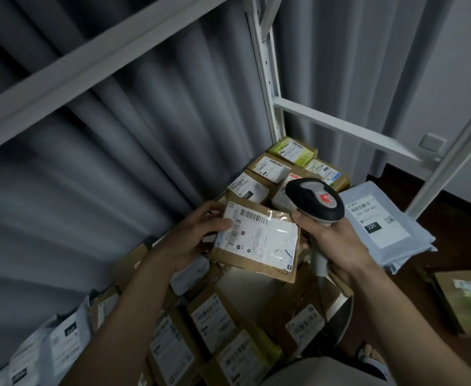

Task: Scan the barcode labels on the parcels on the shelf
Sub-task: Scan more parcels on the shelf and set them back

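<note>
One brown parcel (256, 240) is gripped in my left hand (194, 238), barcode scanner (316, 204) clutched in my right hand (334, 246); many labelled parcels remain, seemingly unscanned.

- A grey curtain (95, 140) hangs in folds behind the rack.
- A white wall socket (432, 142) sits low on the wall.
- A sandalled foot (369, 355) rests on the dark floor (451, 218).
</note>
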